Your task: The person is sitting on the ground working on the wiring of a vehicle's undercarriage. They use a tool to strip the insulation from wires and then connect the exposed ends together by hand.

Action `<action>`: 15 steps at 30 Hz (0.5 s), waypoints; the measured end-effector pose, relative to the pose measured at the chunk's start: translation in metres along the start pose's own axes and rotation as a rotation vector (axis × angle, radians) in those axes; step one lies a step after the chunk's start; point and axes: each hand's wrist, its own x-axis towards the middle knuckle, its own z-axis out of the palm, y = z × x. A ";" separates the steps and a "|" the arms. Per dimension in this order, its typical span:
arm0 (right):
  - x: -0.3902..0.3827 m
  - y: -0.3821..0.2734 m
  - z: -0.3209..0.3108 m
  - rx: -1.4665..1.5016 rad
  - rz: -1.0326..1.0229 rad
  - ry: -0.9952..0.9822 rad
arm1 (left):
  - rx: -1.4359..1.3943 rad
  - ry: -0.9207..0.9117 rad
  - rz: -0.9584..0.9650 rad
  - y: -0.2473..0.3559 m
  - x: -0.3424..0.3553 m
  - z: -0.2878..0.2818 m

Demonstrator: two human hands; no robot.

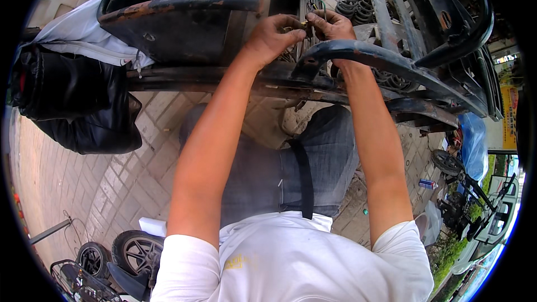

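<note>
My left hand (273, 38) and my right hand (335, 27) meet over a gap in a dark, rust-marked metal vehicle frame (179, 8). Thin wires (319, 4), one of them green, loop up just beyond the fingers. Thumb and forefinger of my left hand are closed on a small yellowish wire end. Close beside it, my right hand pinches a wire too; its fingers partly cover the spot. A curved dark tube (358, 50) of the frame crosses in front of my right wrist.
Coil springs (349, 1) sit inside the frame on the right. A black leather-like cover (72, 89) and white cloth (78, 28) hang at the left. Below are paving bricks (151, 117), a motorcycle wheel (137, 251) at lower left, and a can (428, 184) at right.
</note>
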 end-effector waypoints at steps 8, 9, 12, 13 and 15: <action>0.001 0.004 0.003 -0.173 -0.101 -0.046 | 0.328 0.010 -0.005 0.008 0.007 0.001; 0.002 0.006 0.003 -0.207 -0.107 -0.061 | 0.389 0.010 0.044 0.008 0.009 0.001; 0.003 0.006 0.003 -0.297 -0.105 -0.097 | 0.550 -0.018 0.127 0.011 0.014 0.001; 0.003 0.004 0.003 -0.319 -0.091 -0.102 | 0.588 -0.046 0.110 0.012 0.017 0.000; 0.004 0.005 0.001 -0.319 -0.088 -0.118 | 0.625 -0.091 0.069 0.014 0.020 0.001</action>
